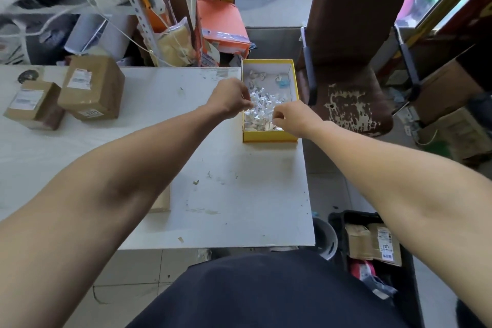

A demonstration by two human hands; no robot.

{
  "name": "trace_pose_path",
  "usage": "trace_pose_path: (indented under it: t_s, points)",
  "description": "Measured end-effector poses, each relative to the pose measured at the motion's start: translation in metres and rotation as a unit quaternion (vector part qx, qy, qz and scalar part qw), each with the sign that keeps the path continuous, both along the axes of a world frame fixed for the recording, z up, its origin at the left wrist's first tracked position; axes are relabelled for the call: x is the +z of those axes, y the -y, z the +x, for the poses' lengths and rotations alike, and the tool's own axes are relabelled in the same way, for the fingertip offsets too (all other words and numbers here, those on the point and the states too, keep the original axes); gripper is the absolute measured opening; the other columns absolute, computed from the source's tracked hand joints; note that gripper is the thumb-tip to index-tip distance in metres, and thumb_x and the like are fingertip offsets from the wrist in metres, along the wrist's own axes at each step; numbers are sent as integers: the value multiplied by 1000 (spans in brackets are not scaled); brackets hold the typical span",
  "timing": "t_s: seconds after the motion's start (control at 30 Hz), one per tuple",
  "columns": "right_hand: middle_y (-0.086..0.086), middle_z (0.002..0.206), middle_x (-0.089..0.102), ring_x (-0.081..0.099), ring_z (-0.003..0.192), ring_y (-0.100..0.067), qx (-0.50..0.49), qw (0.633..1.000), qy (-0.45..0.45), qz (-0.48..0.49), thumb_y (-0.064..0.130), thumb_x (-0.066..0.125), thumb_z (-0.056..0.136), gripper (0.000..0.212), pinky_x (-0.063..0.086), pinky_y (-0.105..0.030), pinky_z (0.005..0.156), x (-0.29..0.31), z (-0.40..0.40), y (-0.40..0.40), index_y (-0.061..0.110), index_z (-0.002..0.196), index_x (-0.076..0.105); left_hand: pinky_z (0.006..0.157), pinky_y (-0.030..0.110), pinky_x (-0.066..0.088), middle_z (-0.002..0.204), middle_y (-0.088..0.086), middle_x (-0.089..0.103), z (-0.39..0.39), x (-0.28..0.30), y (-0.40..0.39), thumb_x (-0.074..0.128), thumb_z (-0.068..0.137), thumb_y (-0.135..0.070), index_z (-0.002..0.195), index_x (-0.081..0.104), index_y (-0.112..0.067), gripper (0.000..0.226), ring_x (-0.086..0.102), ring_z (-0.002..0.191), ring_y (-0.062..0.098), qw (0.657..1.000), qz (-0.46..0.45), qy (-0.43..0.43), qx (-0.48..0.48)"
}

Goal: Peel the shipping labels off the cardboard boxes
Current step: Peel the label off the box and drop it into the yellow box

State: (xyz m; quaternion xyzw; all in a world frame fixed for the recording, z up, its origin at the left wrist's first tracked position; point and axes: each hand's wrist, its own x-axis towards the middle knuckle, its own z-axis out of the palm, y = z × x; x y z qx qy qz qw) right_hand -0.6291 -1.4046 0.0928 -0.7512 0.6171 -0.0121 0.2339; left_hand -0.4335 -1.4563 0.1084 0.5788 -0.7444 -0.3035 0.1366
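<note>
Boxes point(90, 88) far left of hands point(231, 98)

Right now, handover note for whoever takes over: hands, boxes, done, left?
Left hand and right hand: both over the yellow tray at the table's far right, fingers pinched; whether either holds a scrap is unclear.
Tray holds a pile of crumpled label scraps.
Two cardboard boxes sit at the table's far left, labels on, untouched by either hand.
More labelled boxes in the black crate on the floor, right.
Done: many labels binned. Left: those boxes.
</note>
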Motion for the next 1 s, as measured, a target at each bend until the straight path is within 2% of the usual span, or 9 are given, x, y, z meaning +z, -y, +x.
trace_pose_path:
  t_s: [0.13,0.23,0.33,0.47,0.6,0.77,1.0]
  points:
    - [-6,90,65,60,81,-25,-32,999,-26,-10,21,50,91,17,55,-42,74,0,-5,18,14,89,65,77,30,53,95,8,75,-25,1,17,76,86,-17,95,78,-7,14,66,81,17,999,-38,11,-18]
    - [-6,91,63,58,83,-26,-36,996,-79,-13,20,48,90,16,53,-39,72,7,-10,40,14,93,63,83,37,58,95,7,74,-40,4,35,78,83,-14,88,76,-10,7,68,86,20,998,-52,17,-10]
    - [-8,92,63,57,82,-27,-39,994,-103,-10,17,47,89,16,48,-35,67,11,-16,65,13,91,62,83,37,58,96,7,75,-53,5,53,72,88,-11,92,77,-9,6,68,86,21,997,-61,38,-18]
    - [-9,92,64,59,84,-28,-43,994,-98,-12,17,48,88,18,49,-34,70,12,-21,100,11,93,65,83,37,58,96,10,76,-64,0,75,64,93,-9,96,79,-10,15,70,84,24,996,-71,60,-15]
    - [-8,92,65,61,84,-27,-48,994,-93,-17,18,49,87,21,55,-37,75,13,-27,128,11,95,67,77,34,56,95,10,75,-73,-6,94,62,93,-10,97,79,-10,17,69,82,24,995,-72,71,7]
    - [-10,87,66,63,79,-27,-51,995,-87,-16,18,53,87,18,58,-41,76,14,-32,148,10,91,68,80,37,59,93,10,75,-81,-11,116,61,91,-7,94,79,-12,19,69,81,25,994,-65,83,10]
    - [-8,80,63,62,75,-25,-48,996,-81,-11,15,51,87,16,57,-38,71,11,-36,150,9,85,66,81,36,60,91,6,76,-90,-15,132,62,88,-2,92,80,-16,23,70,79,21,995,-49,81,6]
